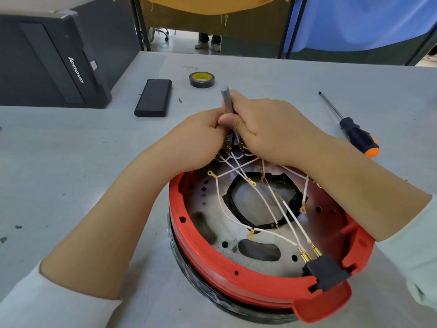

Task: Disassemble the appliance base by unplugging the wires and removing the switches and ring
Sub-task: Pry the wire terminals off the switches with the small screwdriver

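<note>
A person works at the far rim of a red appliance base [236,278] lying open-side up near the bench's [71,162] near edge; the right hand [267,131] grips a grey metal tool [226,100], its fingers curled round the shaft; the left hand [201,136] pinches at the switch terminals [230,144], though what exactly it holds is hidden. Judging by the scene, the job is at an early stage: several white wires [238,221] lie loose with bare ring lugs, yet others remain plugged into the black connector block [325,271] at the near rim; the black ring [257,204] sits in place. An orange-handled screwdriver [354,133] lies toward the right edge.
</note>
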The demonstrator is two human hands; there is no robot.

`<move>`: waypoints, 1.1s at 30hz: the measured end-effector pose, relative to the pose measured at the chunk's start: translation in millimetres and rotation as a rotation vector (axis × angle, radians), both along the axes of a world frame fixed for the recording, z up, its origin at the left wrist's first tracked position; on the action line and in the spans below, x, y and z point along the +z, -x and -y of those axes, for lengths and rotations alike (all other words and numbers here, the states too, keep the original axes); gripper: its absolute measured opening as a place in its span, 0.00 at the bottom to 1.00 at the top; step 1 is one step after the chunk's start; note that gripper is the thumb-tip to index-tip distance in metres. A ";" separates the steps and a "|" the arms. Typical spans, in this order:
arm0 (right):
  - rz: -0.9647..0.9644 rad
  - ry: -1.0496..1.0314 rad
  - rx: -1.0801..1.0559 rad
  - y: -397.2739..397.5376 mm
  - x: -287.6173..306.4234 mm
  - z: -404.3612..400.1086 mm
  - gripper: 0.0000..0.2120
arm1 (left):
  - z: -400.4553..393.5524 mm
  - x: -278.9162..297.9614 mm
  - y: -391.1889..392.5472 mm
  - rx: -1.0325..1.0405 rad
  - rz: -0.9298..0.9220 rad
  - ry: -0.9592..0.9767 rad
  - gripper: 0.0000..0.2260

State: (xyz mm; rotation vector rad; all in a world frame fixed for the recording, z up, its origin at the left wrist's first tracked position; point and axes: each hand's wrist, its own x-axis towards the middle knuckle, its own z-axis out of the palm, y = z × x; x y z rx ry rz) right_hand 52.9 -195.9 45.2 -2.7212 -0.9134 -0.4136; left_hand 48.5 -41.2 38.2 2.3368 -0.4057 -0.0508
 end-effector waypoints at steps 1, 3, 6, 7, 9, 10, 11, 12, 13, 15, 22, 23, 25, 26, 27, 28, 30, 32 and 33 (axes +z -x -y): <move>-0.013 -0.029 0.005 0.6 0.4 0.1 0.07 | 0.3 -0.3 -0.2 0.002 0.003 -0.004 0.12; -0.045 -0.129 0.017 1.7 1.5 1.5 0.07 | 0.9 -1.0 -0.7 0.012 0.007 -0.009 0.12; -0.048 -0.166 0.017 2.8 3.2 2.6 0.07 | 1.3 -0.8 -0.5 0.010 0.003 0.006 0.11; -0.037 -0.130 0.013 3.2 3.2 1.7 0.08 | 1.3 -0.6 -0.1 0.005 0.005 0.006 0.11; 0.000 -0.060 0.010 3.8 3.0 -0.3 0.09 | 1.1 -0.4 0.3 0.003 0.009 0.008 0.11; 0.016 -0.040 0.012 3.6 2.8 -0.9 0.09 | 1.0 -0.3 0.3 0.004 0.011 0.008 0.11; 0.021 -0.032 0.012 3.1 2.6 -1.6 0.08 | 1.0 -0.3 0.1 0.005 0.014 0.007 0.11; 0.012 -0.036 0.007 2.3 2.6 -2.4 0.08 | 0.9 -0.2 0.2 0.005 0.018 0.007 0.11; -0.008 -0.050 -0.003 1.4 2.8 -3.0 0.08 | 1.0 -0.2 -0.1 0.003 0.022 0.006 0.11; -0.057 -0.087 -0.031 -0.7 3.0 -3.7 0.07 | 1.4 -0.6 -0.5 -0.001 0.032 -0.005 0.11; -0.190 -0.206 -0.095 -7.0 4.8 -4.2 0.09 | 1.5 0.6 0.3 -0.024 0.035 -0.010 0.12; -0.184 -0.206 -0.094 -6.4 4.9 -3.7 0.10 | 1.6 0.5 0.0 -0.022 0.032 -0.009 0.13; -0.135 -0.181 -0.061 -2.7 3.8 -1.0 0.08 | 1.7 -0.1 0.1 -0.012 0.022 -0.009 0.12; -0.097 -0.155 -0.042 -0.4 3.0 0.3 0.07 | 1.7 -0.2 0.1 -0.007 0.018 -0.012 0.11; -0.058 -0.126 -0.029 1.8 2.6 1.5 0.08 | 1.5 -0.2 0.1 -0.005 0.016 -0.012 0.11; -0.020 -0.096 -0.024 3.2 2.6 2.2 0.10 | 1.3 0.0 0.5 -0.009 0.017 -0.011 0.11; 0.057 -0.042 -0.011 4.9 3.6 1.6 0.14 | 0.5 1.5 2.0 -0.023 0.031 -0.014 0.11; 0.125 0.003 0.015 6.9 5.6 0.6 0.15 | -0.2 3.5 3.5 -0.031 0.032 -0.016 0.13; 0.152 0.028 0.026 7.6 6.2 0.3 0.14 | -0.4 4.1 3.8 -0.029 0.028 -0.012 0.13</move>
